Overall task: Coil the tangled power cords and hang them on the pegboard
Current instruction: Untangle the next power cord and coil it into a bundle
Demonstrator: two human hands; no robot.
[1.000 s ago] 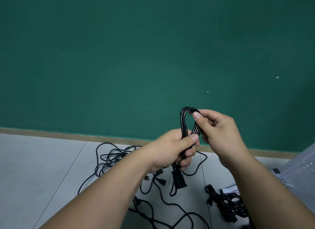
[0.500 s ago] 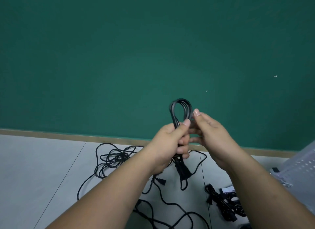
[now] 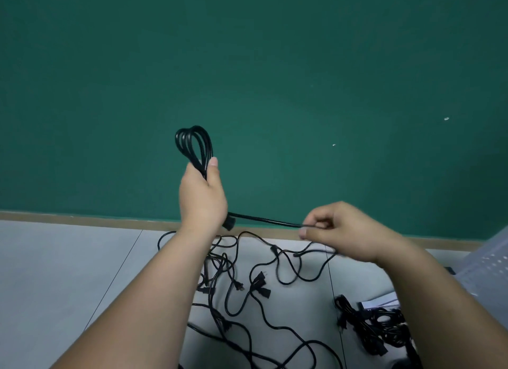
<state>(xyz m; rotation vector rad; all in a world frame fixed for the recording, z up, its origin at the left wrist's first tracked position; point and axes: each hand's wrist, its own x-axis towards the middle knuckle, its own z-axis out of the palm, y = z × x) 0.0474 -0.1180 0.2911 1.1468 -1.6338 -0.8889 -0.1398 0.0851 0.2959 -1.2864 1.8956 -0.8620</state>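
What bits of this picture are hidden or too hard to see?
Head view only:
- coil: its lower part is hidden inside the left hand.
- tail: its end is lost in the blurred right hand.
- pegboard: cut off by the right edge.
- tangle: partly under the left arm, partly cut by the bottom edge.

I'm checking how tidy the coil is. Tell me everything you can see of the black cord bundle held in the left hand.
The coiled cord is black, smooth and rubbery-looking. It is gathered into several loops forming an upright teardrop above the left hand, which grips it at the neck, before the green wall. Its plug hangs under that hand. A straight tail runs rightward to the right hand, which pinches it.
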